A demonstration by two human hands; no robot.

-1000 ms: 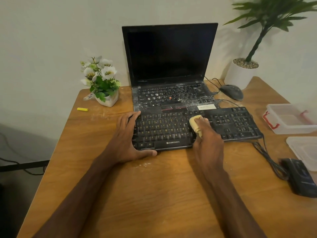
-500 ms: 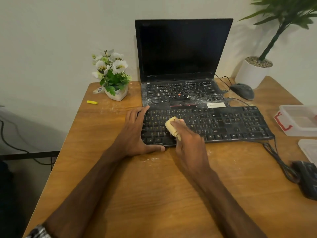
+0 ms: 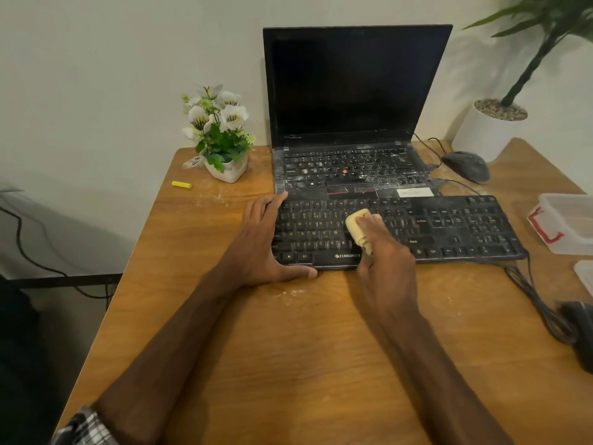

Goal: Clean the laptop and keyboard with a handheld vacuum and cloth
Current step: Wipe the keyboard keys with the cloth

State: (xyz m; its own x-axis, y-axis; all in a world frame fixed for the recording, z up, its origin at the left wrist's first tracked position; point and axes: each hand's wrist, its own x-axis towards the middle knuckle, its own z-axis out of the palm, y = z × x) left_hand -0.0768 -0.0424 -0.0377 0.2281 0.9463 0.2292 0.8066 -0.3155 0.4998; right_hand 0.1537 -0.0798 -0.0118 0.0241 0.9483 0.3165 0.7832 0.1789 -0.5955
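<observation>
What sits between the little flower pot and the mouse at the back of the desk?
The open laptop, dusted white, stands between the flower pot and the mouse; the head view shows it.

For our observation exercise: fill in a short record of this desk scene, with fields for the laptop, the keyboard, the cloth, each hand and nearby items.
laptop: open, screen dark, white dust on its keys
keyboard: black, on the table in front of the laptop
cloth: yellow, folded, pressed on the keyboard's middle keys
left hand: flat on the keyboard's left end, thumb along its front edge
right hand: grips the cloth
nearby: mouse, flower pot, small yellow object
</observation>
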